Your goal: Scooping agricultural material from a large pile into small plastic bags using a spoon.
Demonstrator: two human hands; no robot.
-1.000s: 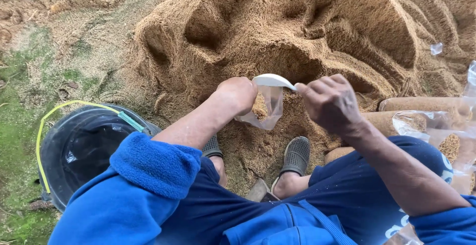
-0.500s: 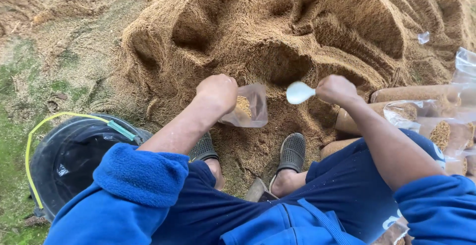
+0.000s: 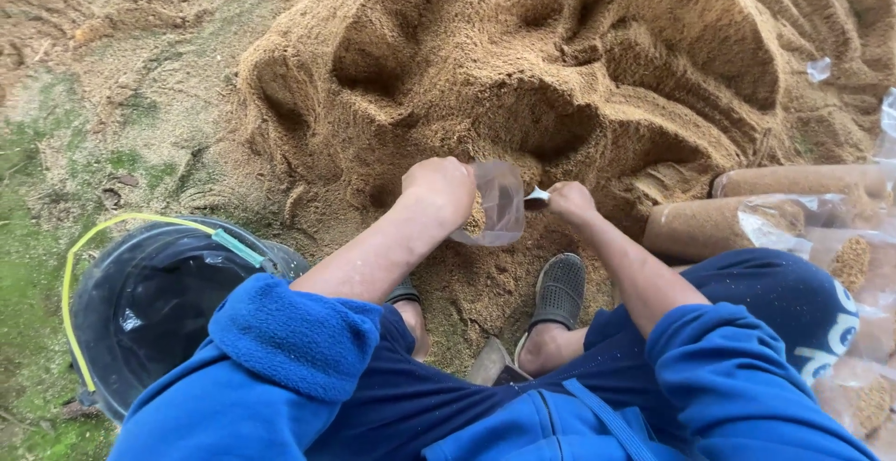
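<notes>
My left hand (image 3: 439, 190) grips the mouth of a clear plastic bag (image 3: 497, 205) that holds a little sawdust at its bottom. My right hand (image 3: 571, 202) holds a white scoop (image 3: 536, 196), whose bowl is tipped into the open bag. Both hands hover just in front of a big heap of brown sawdust (image 3: 560, 78). I sit low, with blue sleeves, dark blue trousers and grey clogs (image 3: 558, 291) planted in the loose sawdust.
A black bucket (image 3: 140, 312) with a yellow-green handle stands at my lower left on mossy ground. Filled cylindrical sawdust bags (image 3: 709, 228) and loose plastic bags lie at my right. A scrap of plastic (image 3: 819, 69) rests on the heap.
My right hand has brought the white scoop leftward to the bag's mouth and tipped it in. The left hand keeps the bag held in place.
</notes>
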